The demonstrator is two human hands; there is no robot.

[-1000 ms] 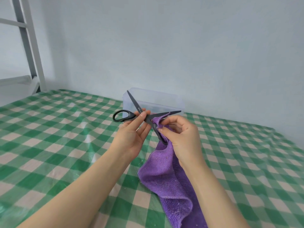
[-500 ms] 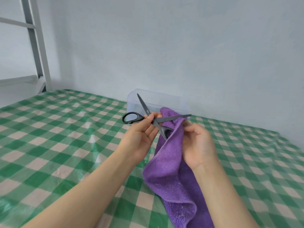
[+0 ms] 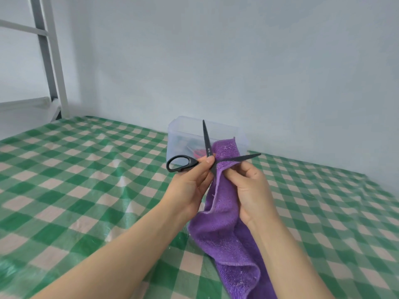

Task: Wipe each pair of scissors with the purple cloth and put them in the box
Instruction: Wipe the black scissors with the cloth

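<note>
Your left hand (image 3: 191,186) pinched the open black scissors (image 3: 208,148) near the pivot, raised in front of the clear box (image 3: 185,131); your right hand (image 3: 251,186) gripped the purple cloth (image 3: 224,229), wrapped against one blade, above the checked table (image 3: 86,180)

scissors (image 3: 193,162): recorded as matte black, blades and handle loop alike | cloth (image 3: 224,223): purple, flecked with pale lint | box (image 3: 183,130): clear, faintly bluish plastic; a red item (image 3: 199,152) glimpsed inside | table cover (image 3: 86,169): green-and-cream check pattern noted | wall (image 3: 237,61): plain pale blue-grey | frame (image 3: 46,61): grey and white
</note>
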